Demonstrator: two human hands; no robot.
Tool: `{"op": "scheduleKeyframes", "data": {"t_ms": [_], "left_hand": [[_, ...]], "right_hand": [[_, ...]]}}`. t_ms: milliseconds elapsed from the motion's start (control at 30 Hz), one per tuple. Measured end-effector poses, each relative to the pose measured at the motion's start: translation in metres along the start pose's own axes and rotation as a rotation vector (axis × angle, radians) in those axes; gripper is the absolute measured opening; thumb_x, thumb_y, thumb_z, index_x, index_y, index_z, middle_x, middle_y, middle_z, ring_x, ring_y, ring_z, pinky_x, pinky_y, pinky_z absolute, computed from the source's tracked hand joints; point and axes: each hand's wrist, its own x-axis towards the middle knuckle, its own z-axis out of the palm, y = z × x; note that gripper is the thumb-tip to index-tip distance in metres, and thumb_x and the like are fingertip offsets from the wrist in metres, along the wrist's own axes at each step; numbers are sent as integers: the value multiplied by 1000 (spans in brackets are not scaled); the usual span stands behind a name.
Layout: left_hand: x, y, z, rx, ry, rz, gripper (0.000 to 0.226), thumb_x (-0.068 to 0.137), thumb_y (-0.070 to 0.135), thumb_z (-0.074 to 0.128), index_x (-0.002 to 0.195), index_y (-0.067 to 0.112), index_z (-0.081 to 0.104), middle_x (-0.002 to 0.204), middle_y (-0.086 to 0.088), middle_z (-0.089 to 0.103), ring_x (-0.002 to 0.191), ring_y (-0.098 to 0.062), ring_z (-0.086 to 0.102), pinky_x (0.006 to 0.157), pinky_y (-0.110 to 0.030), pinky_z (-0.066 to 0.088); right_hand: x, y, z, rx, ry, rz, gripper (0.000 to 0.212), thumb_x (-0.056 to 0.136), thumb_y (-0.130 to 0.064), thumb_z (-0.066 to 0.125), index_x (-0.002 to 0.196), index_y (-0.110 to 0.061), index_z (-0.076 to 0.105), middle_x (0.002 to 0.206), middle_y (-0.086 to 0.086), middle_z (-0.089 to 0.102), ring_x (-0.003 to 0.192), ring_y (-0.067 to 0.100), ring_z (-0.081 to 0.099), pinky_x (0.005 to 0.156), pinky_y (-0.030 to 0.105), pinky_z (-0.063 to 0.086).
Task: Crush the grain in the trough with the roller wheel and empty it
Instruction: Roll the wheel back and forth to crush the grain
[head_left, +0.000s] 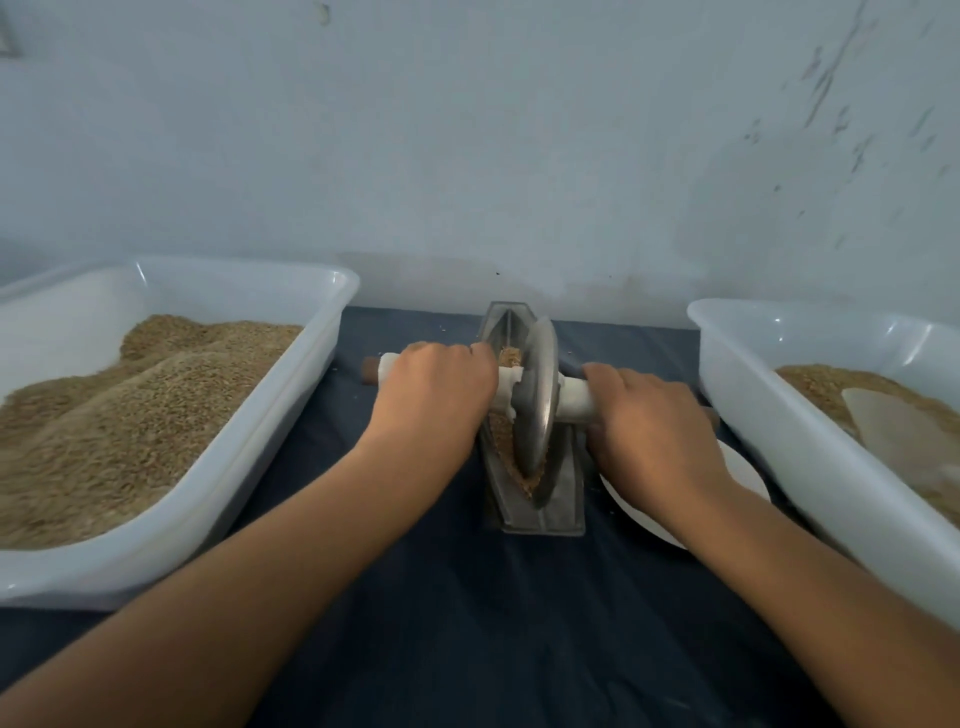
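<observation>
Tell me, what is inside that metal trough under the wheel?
Brown grain lies inside the trough, partly crushed, beside the wheel standing in it. The wheel and the left hand cover the rest of the channel.

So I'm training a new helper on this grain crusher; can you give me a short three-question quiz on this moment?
1. True or false: both hands grip the roller wheel's axle handle.
2. Where does the wheel's rim sit? A) in the left tub B) in the metal trough C) on the white plate
3. Fill in: the white plate lies under the ___ forearm.

Key:
1. True: the left hand and right hand each curl round the handle, one on each side.
2. B: in the metal trough, among crushed grain.
3. Right: the white plate lies beside the right tub.
</observation>
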Motion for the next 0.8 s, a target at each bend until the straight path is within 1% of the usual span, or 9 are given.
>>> {"op": "scheduleKeyframes", "data": {"t_ms": [100, 167, 233, 300, 367, 433, 533, 633, 800], "left_hand": [[-3, 3, -4, -24, 25, 19, 28, 81, 4, 59, 92, 17, 37, 92, 0, 62, 76, -18, 59, 58, -28, 27], [-2, 4, 1, -36, 42, 17, 32, 81, 5, 59, 90, 17, 31, 91, 0, 62, 75, -18, 57, 62, -29, 30], [0, 2, 9, -48, 46, -1, 32, 81, 6, 60, 90, 17, 31, 89, 2, 62, 71, -17, 53, 57, -27, 28], [6, 0, 16, -59, 37, -40, 33, 81, 8, 63, 90, 18, 33, 84, 4, 60, 63, -16, 42, 47, -26, 18], [16, -3, 23, -66, 15, -75, 29, 82, 10, 64, 92, 19, 38, 74, 4, 50, 60, -16, 39, 43, -28, 12], [28, -5, 32, -66, -9, -94, 21, 85, 10, 62, 97, 16, 46, 70, 3, 42, 59, -18, 41, 42, -28, 13], [43, -8, 42, -71, -30, -89, 22, 84, 11, 66, 101, 15, 51, 79, 1, 57, 62, -20, 51, 42, -28, 14], [58, -10, 48, -53, -42, -59, 23, 85, 13, 65, 103, 15, 51, 91, -1, 65, 76, -22, 64, 45, -28, 21], [75, -15, 61, -105, -65, -72, 14, 89, 9, 56, 101, 13, 52, 90, -4, 63, 67, -21, 47, 53, -32, 33]], "right_hand": [[-7, 1, -4, 3, 2, 4, 35, 82, -13, 67, 116, -14, 59, 96, 5, 66, 83, 30, 60, 67, 34, 26], [-7, 1, -2, 12, 17, 11, 34, 78, -10, 70, 111, -11, 62, 92, 8, 67, 80, 32, 61, 66, 34, 27], [-2, 0, 3, 12, 14, 18, 31, 81, -12, 67, 111, -12, 61, 93, 6, 66, 82, 31, 60, 67, 34, 26], [10, 0, 9, 1, -7, 24, 26, 88, -17, 62, 113, -17, 57, 96, 2, 65, 85, 27, 59, 67, 34, 27], [25, 3, 15, -28, -17, 24, 25, 90, -22, 58, 115, -21, 55, 99, -2, 65, 87, 24, 60, 67, 35, 30], [41, 5, 22, -34, -21, 29, 30, 90, -23, 58, 119, -21, 54, 100, -1, 66, 90, 25, 62, 67, 35, 29], [59, 9, 32, -23, -22, 38, 52, 88, -23, 60, 137, -20, 44, 103, 1, 68, 90, 28, 64, 66, 35, 30], [72, 13, 40, 6, -38, 49, 70, 87, -23, 61, 150, -22, 29, 104, 2, 68, 90, 30, 65, 64, 35, 31], [94, 18, 44, 34, -95, 34, 73, 79, -25, 68, 144, -29, 36, 104, 2, 69, 91, 30, 65, 62, 35, 35]]}}
